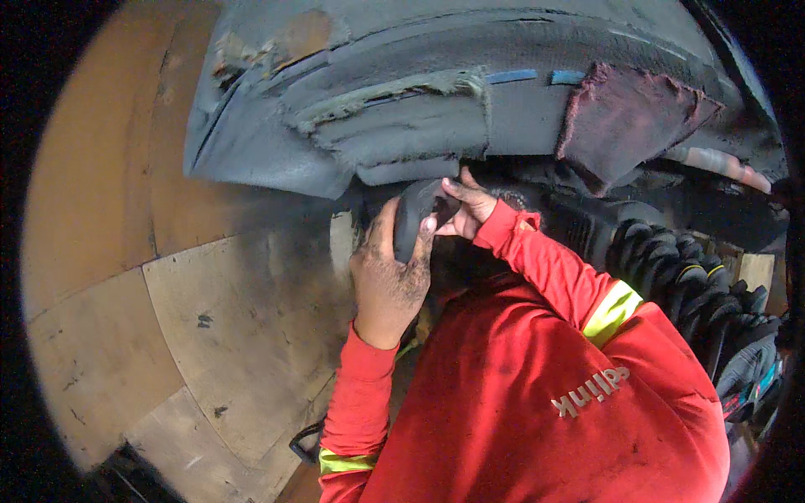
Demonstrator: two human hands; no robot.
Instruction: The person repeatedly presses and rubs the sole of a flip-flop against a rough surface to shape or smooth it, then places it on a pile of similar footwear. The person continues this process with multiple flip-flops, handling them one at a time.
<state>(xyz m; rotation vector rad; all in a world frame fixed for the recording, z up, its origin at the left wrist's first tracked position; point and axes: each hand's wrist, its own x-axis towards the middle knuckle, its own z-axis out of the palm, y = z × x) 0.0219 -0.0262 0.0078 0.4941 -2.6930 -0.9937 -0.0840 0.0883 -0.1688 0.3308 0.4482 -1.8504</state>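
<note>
Hands meet just under the lower edge of the big grey dust-coated moulded body panel [352, 109]. My left hand [387, 281] is wrapped around a dark, curved rubbery piece [412, 216], thumb and fingers closed on its lower half, while my right hand [466, 205] pinches its upper end with fingertips shut on it. The piece sits right at the dark gap below the panel, touching or nearly touching the edge; I cannot tell which.

I judge it light and flexible, likely to bend instead of snapping, and a bit grimy, so a full wrap low down with a pinch at the tip seems the surest hold.

Room is tight above, where the panel's frayed lip and a maroon ragged cloth patch [625, 117] hang. A black ribbed coiled hose [688, 277] crowds the right. The tan plywood floor sheets [210, 318] to the left offer open space.
</note>
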